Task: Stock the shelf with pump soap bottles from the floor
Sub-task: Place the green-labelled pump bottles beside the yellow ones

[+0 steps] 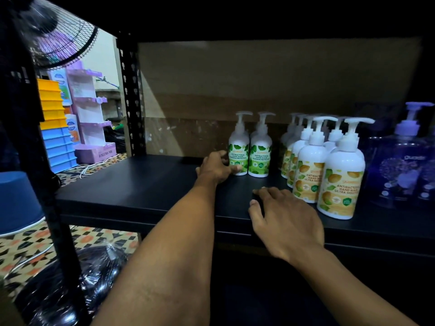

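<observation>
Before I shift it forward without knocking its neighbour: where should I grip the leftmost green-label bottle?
Grip the green-label bottle round its wide body from the open left side, where the left hand sits; its twin crowds the right, and the pump top is narrow.

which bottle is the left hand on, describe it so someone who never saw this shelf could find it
On the black shelf, two white pump bottles with green leaf labels stand side by side, apart from the orange-label bottles to their right. It is the left green-label bottle, with the left hand at its base and bare shelf beyond it.
</observation>
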Available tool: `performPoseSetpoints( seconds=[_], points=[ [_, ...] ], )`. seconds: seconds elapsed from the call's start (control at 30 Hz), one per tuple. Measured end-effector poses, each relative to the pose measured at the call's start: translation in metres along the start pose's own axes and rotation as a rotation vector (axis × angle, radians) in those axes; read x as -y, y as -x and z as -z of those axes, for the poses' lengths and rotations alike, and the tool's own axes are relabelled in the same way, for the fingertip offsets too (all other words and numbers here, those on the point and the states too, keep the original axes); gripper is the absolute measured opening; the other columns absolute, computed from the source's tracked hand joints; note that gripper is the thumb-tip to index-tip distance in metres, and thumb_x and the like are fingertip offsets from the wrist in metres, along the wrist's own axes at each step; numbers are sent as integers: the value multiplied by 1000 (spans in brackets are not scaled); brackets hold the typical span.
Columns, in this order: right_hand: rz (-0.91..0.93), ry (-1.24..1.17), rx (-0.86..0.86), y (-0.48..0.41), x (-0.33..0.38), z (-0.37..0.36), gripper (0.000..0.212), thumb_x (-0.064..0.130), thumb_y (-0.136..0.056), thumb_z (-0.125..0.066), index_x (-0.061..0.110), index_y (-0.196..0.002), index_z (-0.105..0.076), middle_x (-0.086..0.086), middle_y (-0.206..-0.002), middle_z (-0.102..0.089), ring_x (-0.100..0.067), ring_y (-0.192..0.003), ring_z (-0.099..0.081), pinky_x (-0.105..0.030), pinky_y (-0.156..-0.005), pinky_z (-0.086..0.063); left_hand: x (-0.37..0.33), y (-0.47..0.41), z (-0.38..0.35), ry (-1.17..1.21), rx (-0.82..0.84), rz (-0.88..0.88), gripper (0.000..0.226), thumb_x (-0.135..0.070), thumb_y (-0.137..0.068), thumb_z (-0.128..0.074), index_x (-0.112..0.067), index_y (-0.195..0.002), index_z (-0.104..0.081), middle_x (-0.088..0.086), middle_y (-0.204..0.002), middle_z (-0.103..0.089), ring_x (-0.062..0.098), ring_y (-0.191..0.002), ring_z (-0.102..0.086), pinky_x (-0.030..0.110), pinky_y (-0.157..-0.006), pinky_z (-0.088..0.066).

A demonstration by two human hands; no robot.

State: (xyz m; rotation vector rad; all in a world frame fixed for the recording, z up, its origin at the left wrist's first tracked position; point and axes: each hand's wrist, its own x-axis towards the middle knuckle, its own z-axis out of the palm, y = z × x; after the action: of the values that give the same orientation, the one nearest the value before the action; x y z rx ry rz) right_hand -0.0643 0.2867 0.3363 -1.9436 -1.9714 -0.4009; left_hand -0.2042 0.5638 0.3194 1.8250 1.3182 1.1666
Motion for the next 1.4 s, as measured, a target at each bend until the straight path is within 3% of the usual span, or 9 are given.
performPoseSetpoints(
  seconds=[0.13, 0.2, 0.3, 0.5, 0.73, 0.93, 1.2, 1.33, 1.4],
  points=[
    [-21, 28, 4, -2, 1, -1, 56, 49, -101, -19, 29, -142, -52, 5, -138, -58, -17, -123, -52, -34, -88, -43, -31, 35, 8, -39, -9, 46, 117, -71, -37, -89, -31, -143, -58, -7, -126, -75, 21, -126, -64, 53, -114, -42],
    [-28, 31, 13, -2, 2, 0, 56, 49, -101, -19, 29, -141, -53, 5, -138, -58, -17, -122, -52, -35, -86, -43, -49, 57, 12, -49, -48, 58, 114, -51, -60, -97, -14, -155, -45, 4, -137, -68, 25, -131, -60, 49, -116, -43],
    [-30, 36, 11, -2, 1, 0, 57, 49, -101, -19, 27, -139, -55, 2, -137, -59, -20, -121, -52, -36, -86, -43, -58, 84, 21, -45, -90, 58, 89, -26, -78, -93, -10, -153, -47, 12, -141, -64, 25, -130, -61, 38, -111, -48],
    [-4, -71, 55, 2, -3, 9, 57, 52, -103, -25, 22, -146, -49, -6, -145, -53, -23, -132, -46, -40, -104, -41, -85, 170, 55, -149, -9, -85, 68, -26, -86, -86, -18, -147, -55, 6, -145, -62, 21, -136, -57, 36, -115, -45],
    [59, -513, -432, 120, -6, -16, 50, 14, -86, -63, 25, -134, -57, 5, -152, -40, -17, -146, -30, -31, -116, -30, -65, 317, 63, -278, -284, -375, 54, -41, -82, -77, -31, -134, -67, -11, -141, -64, 18, -137, -48, 40, -114, -38],
    [-111, -609, -47, 234, -11, -101, 59, 11, -84, -68, 26, -139, -53, 9, -146, -44, -13, -137, -38, -22, -104, -33, 25, 436, 10, -174, -161, -45, 51, -41, -80, -77, -36, -130, -67, -14, -133, -66, 16, -132, -53, 49, -114, -43],
    [-358, -750, 370, 321, -9, -174, 50, 17, -84, -69, 33, -130, -55, 10, -128, -49, -11, -121, -46, -30, -92, -38, 111, 531, -49, -95, 122, 302, 52, -9, -85, -83, -20, -133, -65, -19, -117, -64, -2, -108, -62, -2, -83, -39],
    [-419, -752, 445, 334, -9, -196, 56, 15, -83, -68, 30, -134, -52, 7, -130, -50, -14, -126, -45, -35, -96, -42, 140, 545, -70, -123, 206, 356, 59, -24, -83, -83, -28, -137, -61, -9, -137, -65, 11, -127, -61, 33, -104, -54],
    [-423, -760, 455, 335, -9, -206, 53, 16, -85, -69, 29, -133, -50, 9, -125, -48, -14, -123, -47, -34, -94, -42, 147, 549, -79, -149, 210, 365, 57, -27, -86, -83, -27, -138, -60, -7, -141, -63, 11, -130, -58, 34, -105, -52]
  ],
)
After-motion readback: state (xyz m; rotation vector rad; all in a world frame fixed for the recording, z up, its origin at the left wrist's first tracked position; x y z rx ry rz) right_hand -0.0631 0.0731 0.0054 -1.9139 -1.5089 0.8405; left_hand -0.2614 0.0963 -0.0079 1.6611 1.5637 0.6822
